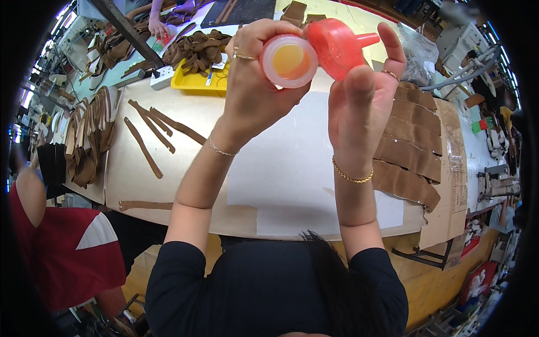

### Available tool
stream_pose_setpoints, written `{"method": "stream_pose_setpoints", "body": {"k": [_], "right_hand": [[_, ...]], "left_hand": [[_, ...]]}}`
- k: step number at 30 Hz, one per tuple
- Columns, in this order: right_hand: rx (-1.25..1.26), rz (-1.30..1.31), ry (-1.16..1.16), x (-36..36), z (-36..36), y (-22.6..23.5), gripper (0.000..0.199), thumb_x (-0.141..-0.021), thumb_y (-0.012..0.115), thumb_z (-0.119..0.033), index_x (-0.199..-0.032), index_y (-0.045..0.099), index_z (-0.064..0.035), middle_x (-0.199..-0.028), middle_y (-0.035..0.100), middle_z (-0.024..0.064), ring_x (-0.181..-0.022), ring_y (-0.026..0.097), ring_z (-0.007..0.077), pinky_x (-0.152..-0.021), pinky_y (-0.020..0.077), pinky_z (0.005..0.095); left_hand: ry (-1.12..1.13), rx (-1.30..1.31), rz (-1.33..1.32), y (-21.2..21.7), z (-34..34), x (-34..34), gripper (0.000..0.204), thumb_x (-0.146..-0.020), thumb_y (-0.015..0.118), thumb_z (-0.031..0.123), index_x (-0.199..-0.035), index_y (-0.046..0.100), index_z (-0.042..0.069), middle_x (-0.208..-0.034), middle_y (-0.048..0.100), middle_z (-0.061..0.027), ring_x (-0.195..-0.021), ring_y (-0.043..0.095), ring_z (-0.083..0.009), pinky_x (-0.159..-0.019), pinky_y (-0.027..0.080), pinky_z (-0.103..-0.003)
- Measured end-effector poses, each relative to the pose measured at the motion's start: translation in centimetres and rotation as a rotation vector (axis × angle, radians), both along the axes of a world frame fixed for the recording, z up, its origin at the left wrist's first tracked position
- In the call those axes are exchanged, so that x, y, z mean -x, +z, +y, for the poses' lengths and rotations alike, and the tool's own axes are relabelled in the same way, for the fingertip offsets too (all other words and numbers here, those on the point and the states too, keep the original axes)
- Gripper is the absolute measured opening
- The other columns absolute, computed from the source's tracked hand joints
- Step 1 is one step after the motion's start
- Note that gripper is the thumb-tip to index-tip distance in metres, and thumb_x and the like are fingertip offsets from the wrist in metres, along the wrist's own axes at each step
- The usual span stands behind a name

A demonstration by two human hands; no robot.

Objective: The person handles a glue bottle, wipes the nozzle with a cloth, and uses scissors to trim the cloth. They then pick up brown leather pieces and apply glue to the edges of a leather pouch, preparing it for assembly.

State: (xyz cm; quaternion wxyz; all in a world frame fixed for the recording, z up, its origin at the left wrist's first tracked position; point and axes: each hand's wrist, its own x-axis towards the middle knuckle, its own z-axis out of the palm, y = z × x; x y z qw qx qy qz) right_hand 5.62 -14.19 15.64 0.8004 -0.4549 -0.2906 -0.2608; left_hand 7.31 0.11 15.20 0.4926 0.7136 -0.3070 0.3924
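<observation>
My left hand (247, 76) is wrapped round a round, translucent bottle (269, 66). Its wide mouth faces me, and yellowish contents show inside. Right beside the mouth is a red plastic spouted cap (336, 49), its narrow spout pointing right. My right hand (365, 104) holds this cap, with thumb and forefinger raised near the spout; the other fingers are partly hidden. Both hands are lifted above the worktable. Below them lies a large white sheet (281, 163).
Brown strips (143, 147) lie loose at the left, beside a hanging bundle of strips (90, 135). Brown panels (410, 137) rest on cardboard (449, 185) at the right. Behind stand a yellow tray (191, 83) and a power strip (161, 77). A co-worker's hand (158, 27) is far left.
</observation>
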Motion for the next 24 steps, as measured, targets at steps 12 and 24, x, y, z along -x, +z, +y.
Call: {"method": "stream_pose_setpoints", "body": {"k": [12,24], "right_hand": [[-0.084,0.115,0.051,1.1,-0.4,0.4,0.090,-0.083,0.072,-0.044,-0.142,0.015,-0.0077,-0.108,0.063,0.0116,-0.104,0.057,0.0107,-0.095,0.0401,0.0249],[0.041,0.102,-0.009,1.0,-0.8,-0.7,0.073,-0.088,0.060,-0.053,-0.137,0.031,-0.0073,-0.126,0.055,0.0161,-0.120,0.054,0.0285,-0.109,0.0355,0.0414]], "left_hand": [[0.052,-0.126,0.015,0.0,0.4,0.5,0.056,-0.074,0.080,0.005,-0.117,0.045,0.004,-0.114,0.057,-0.0089,-0.105,0.059,-0.0160,-0.090,0.050,-0.027],[0.050,-0.173,0.043,-0.7,0.8,0.7,0.056,-0.074,0.080,0.004,-0.118,0.045,0.004,-0.114,0.057,-0.0094,-0.104,0.058,-0.0170,-0.090,0.049,-0.027]]}}
